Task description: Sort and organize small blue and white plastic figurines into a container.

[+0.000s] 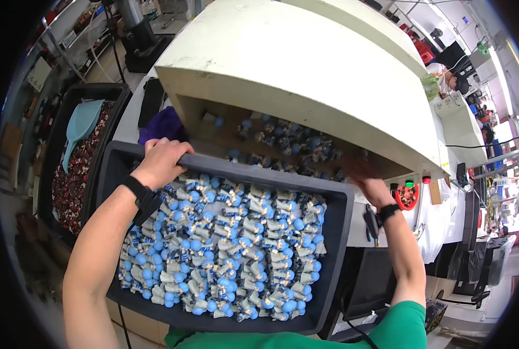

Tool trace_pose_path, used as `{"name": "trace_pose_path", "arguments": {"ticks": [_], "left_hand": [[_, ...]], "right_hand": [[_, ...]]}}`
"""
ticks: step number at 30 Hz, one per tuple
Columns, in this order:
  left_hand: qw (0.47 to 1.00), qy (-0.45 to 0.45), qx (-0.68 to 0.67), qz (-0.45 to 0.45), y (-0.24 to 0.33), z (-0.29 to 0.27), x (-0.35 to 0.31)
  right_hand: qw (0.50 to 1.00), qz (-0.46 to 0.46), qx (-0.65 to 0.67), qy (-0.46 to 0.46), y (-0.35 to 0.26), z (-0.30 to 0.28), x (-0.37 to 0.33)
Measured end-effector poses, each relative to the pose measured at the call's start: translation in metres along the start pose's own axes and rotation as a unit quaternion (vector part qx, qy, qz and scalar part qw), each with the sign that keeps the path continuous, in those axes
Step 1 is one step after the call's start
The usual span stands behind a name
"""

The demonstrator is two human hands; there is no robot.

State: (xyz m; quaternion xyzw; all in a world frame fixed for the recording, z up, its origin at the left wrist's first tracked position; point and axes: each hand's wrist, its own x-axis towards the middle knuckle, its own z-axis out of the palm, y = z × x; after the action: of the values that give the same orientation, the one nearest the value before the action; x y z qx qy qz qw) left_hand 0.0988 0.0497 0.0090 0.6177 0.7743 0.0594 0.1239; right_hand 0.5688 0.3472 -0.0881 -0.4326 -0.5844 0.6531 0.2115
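A large dark grey plastic tray (344,244) lies tilted against me, filled with rows of small blue and grey figurines (224,250) with round blue tops. My left hand (160,163) is closed over its far rim, near the left corner. Past that rim, more of the same small figurines (294,139) are scattered inside the open front of a cream-white box (294,70). At the right end of this opening, my right hand (367,180) reaches in beside the loose figurines. Shadow and blur hide its fingers, so I cannot see whether they hold anything.
To the left, a black tub (123,96) holds dark red and white bits with a light blue scoop (82,125). A purple cloth (163,125) lies behind the tray. On the right are a red bowl (408,198), pliers (371,224) and small capped bottles (426,181).
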Motion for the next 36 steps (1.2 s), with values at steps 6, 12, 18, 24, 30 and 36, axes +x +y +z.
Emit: {"name": "trace_pose_path", "arguments": {"ticks": [6, 12, 18, 24, 30, 36], "left_hand": [[1.0, -0.016, 0.007, -0.002, 0.005, -0.004, 0.005], [0.999, -0.028, 0.015, -0.018, -0.001, -0.002, 0.003], [0.999, -0.027, 0.021, -0.021, 0.002, 0.001, 0.008], [0.998, -0.041, 0.008, -0.045, 0.001, 0.003, 0.005], [0.998, -0.044, 0.004, -0.05, 0.002, 0.0, 0.007], [0.997, -0.042, 0.008, -0.059, 0.006, 0.001, 0.008]], "right_hand": [[0.981, -0.068, -0.179, 0.027, -0.111, 0.063, -0.129], [0.881, -0.183, -0.384, -0.209, -0.114, 0.193, -0.117], [0.771, -0.217, -0.552, -0.233, -0.086, 0.277, -0.101], [0.776, -0.07, -0.531, -0.333, -0.061, 0.318, -0.121], [0.703, -0.113, -0.595, -0.373, -0.062, 0.348, -0.187], [0.719, -0.121, -0.577, -0.368, -0.045, 0.347, -0.196]]}}
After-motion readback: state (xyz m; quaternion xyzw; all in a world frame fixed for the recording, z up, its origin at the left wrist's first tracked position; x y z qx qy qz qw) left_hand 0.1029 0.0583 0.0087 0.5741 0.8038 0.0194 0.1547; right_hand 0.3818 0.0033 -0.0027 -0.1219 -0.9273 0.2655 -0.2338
